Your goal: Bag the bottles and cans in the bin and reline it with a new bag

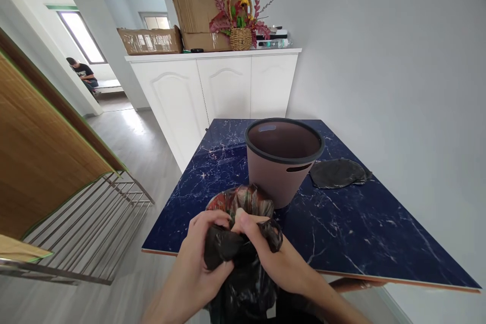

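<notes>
Between my hands, at the near edge of the table, is a black plastic bag (250,278), bunched up. Its thin film looks see-through at the far side, where reddish contents or something behind shows; I cannot make out which. My left hand (201,258) is closed around the bag's gathered plastic on the left. Fingers and thumb of my right hand (261,243) pinch the plastic on the right, close to the left fingers. Just beyond the bag stands a brownish-pink trash can (279,182), upright, with a dark rim and a handle slot.
A flat, folded black plastic piece (337,173) lies right of the can on the blue marbled table (197,187). Behind stands a white cabinet (224,86) bearing cardboard boxes (152,41) and a flower basket (240,39). A metal rack (87,228) is at left; a person (83,73) sits in a far room.
</notes>
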{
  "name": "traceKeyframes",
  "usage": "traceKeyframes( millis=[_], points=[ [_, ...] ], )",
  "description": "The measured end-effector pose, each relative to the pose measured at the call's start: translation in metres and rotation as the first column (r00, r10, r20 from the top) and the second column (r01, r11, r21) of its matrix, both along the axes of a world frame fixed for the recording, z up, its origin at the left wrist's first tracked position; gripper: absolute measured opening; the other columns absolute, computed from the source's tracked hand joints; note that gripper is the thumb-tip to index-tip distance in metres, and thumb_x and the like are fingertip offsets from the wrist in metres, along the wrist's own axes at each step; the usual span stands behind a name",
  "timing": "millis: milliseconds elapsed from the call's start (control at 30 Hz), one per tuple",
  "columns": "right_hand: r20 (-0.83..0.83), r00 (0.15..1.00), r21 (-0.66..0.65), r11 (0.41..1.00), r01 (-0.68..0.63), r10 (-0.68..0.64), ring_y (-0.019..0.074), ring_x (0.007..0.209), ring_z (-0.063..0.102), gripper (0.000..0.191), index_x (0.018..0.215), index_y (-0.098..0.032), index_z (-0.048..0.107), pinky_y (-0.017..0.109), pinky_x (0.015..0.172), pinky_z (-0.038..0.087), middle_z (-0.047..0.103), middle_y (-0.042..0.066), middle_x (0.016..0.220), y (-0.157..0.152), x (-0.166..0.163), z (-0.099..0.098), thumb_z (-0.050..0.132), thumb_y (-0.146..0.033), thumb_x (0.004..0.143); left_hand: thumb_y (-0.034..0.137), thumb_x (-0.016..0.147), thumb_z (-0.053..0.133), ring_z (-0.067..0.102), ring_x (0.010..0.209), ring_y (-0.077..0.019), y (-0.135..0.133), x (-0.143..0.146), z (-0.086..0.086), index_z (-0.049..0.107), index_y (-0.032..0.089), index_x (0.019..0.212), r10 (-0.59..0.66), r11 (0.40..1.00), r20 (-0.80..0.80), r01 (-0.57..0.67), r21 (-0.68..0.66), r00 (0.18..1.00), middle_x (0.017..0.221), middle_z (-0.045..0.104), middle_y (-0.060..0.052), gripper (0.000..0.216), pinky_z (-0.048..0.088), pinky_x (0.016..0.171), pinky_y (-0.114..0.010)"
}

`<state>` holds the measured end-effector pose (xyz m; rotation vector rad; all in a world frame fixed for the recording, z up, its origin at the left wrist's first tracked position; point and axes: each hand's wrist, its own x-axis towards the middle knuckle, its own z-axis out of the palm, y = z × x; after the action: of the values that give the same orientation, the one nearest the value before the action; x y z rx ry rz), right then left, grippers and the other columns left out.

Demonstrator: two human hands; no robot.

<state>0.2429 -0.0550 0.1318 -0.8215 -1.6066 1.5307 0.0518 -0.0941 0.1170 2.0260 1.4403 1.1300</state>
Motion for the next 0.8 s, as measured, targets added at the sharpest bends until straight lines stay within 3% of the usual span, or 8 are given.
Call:
traceKeyframes(
  millis=[67, 167, 267, 400, 533, 633, 700, 800],
  points=[
    [0.059, 0.988, 0.094, 0.985, -0.148, 0.143, 0.016, 0.08, 0.055, 0.05, 0.082, -0.023, 0.055, 0.029, 0.081, 0.051, 0.057, 0.0, 0.086, 0.005, 0.009, 0.003, 0.04, -0.06, 0.112, 0.009, 0.087, 0.061, 0.065, 0.101, -0.0236, 0.003, -0.001, 0.008, 0.063, 0.025, 0.096, -0.067, 0.998, -0.106, 0.069, 0.011, 0.992, 0.105, 0.069, -0.004, 0.019, 0.05, 0.093, -0.039],
    [0.225, 0.923, 0.287, 0.884, -0.369, 0.312, 0.014, 0.079, 0.052, 0.033, 0.083, -0.022, 0.053, 0.027, 0.078, 0.048, 0.056, -0.001, 0.089, 0.012, 0.022, 0.005, 0.047, -0.035, 0.113, 0.013, 0.094, 0.057, 0.062, 0.101, -0.0228, 0.007, -0.002, 0.015, 0.058, 0.023, 0.082, -0.149, 0.988, -0.188, 0.153, 0.008, 0.971, 0.102, 0.07, -0.003, 0.016, 0.043, 0.099, -0.041],
    [0.442, 0.866, 0.475, 0.757, -0.448, 0.234, 0.0158, 0.09, 0.059, 0.019, 0.098, -0.023, 0.063, 0.028, 0.082, 0.049, 0.065, 0.001, 0.099, 0.015, 0.032, 0.001, 0.05, -0.01, 0.104, 0.008, 0.091, 0.054, 0.062, 0.103, -0.0223, 0.008, -0.003, 0.014, 0.055, 0.023, 0.082, -0.149, 0.989, -0.176, 0.149, -0.016, 0.973, 0.097, 0.07, -0.002, 0.018, 0.042, 0.1, -0.04],
    [0.496, 0.867, 0.683, 0.638, -0.356, -0.047, 0.0178, 0.091, 0.066, 0.043, 0.114, -0.024, 0.067, 0.031, 0.083, 0.05, 0.076, 0.001, 0.103, 0.013, 0.037, -0.011, 0.045, 0.006, 0.095, 0.005, 0.089, 0.048, 0.062, 0.096, -0.0212, 0.009, -0.006, 0.011, 0.05, 0.024, 0.082, -0.113, 0.993, -0.16, 0.117, 0.014, 0.981, 0.09, 0.067, 0.0, 0.02, 0.043, 0.096, -0.038],
    [0.268, 0.92, 0.879, 0.464, -0.112, -0.285, 0.018, 0.092, 0.071, 0.031, 0.124, -0.02, 0.068, 0.033, 0.084, 0.053, 0.079, 0.005, 0.125, 0.01, 0.031, -0.023, 0.047, -0.006, 0.107, 0.006, 0.087, 0.05, 0.061, 0.096, -0.0223, 0.01, -0.007, 0.012, 0.049, 0.024, 0.084, -0.106, 0.992, -0.185, 0.117, 0.051, 0.977, 0.09, 0.066, 0.0, 0.019, 0.042, 0.101, -0.041],
    [0.154, 0.906, 0.936, 0.351, -0.007, -0.393, 0.019, 0.104, 0.072, 0.032, 0.133, -0.016, 0.066, 0.034, 0.087, 0.054, 0.074, 0.009, 0.14, 0.007, 0.022, -0.028, 0.044, -0.009, 0.111, 0.009, 0.087, 0.057, 0.06, 0.098, -0.0248, 0.01, -0.008, 0.012, 0.057, 0.025, 0.093, -0.113, 0.992, -0.186, 0.122, 0.04, 0.976, 0.094, 0.068, -0.002, 0.017, 0.039, 0.108, -0.045],
    [0.148, 0.887, 0.949, 0.315, -0.004, -0.437, 0.021, 0.119, 0.068, 0.036, 0.142, -0.014, 0.063, 0.035, 0.096, 0.054, 0.068, 0.01, 0.15, 0.007, 0.017, -0.031, 0.043, -0.01, 0.112, 0.018, 0.091, 0.061, 0.061, 0.106, -0.0282, 0.009, -0.01, 0.011, 0.066, 0.027, 0.103, -0.139, 0.99, -0.12, 0.139, -0.005, 0.983, 0.104, 0.071, -0.005, 0.016, 0.038, 0.114, -0.048],
    [0.183, 0.866, 0.959, 0.279, -0.052, -0.466, 0.0234, 0.139, 0.058, 0.043, 0.153, -0.015, 0.055, 0.039, 0.107, 0.052, 0.058, 0.011, 0.16, 0.007, 0.012, -0.035, 0.041, -0.01, 0.112, 0.04, 0.099, 0.059, 0.061, 0.12, -0.0326, 0.009, -0.01, 0.01, 0.077, 0.029, 0.11, -0.087, 0.987, 0.147, 0.105, -0.122, 0.985, 0.118, 0.075, -0.008, 0.024, 0.04, 0.118, -0.048]
  ],
)
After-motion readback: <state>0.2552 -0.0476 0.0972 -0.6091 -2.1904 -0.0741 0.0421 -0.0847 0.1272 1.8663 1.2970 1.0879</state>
